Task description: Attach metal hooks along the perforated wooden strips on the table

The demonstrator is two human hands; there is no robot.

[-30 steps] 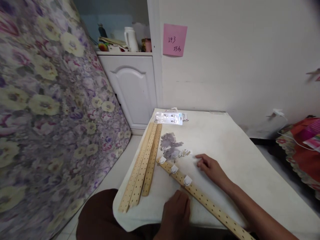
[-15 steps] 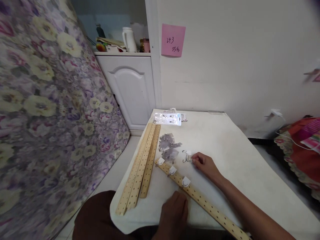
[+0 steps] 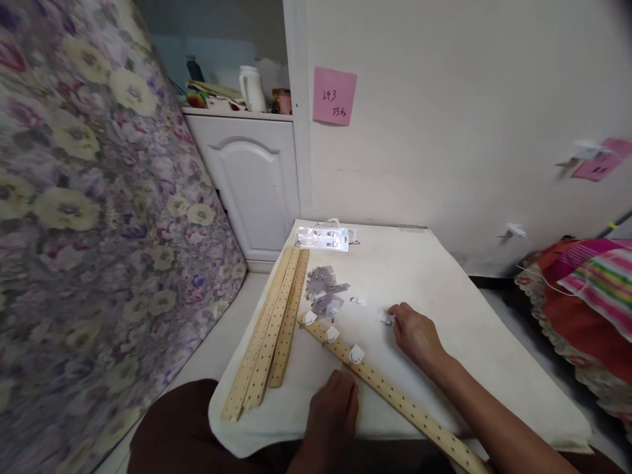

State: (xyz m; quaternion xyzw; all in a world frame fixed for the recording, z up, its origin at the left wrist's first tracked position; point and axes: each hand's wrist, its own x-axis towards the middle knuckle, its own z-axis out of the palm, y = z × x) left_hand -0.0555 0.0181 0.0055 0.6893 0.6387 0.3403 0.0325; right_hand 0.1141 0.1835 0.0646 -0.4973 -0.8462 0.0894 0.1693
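r hand (image 3: pixel 417 334) has a small metal hook (image 3: pixel 386 320) pinched btwn thumb & fingertips, to the r of the drilled strip (image 3: pixel 394 396). l hand (image 3: pixel 334 403) curled nr strip, can't tell if holding anything. 3 white-tabbed hooks (image 3: pixel 356 355) on strip so far; visible holes further down bare, 1 tabbed hook (image 3: pixel 362 301) loose nearby.

So three strips (image 3: pixel 273 329) sat along the left side of the table (image 3: pixel 405 276), with a pack (image 3: pixel 322 238) behind them and a pile (image 3: pixel 322 282) to their right. Another strip (image 3: pixel 395 397) ran slantwise, hooks (image 3: pixel 331 334) on its far end, left hand (image 3: pixel 333 403) left of it, right hand (image 3: pixel 413 332) right.
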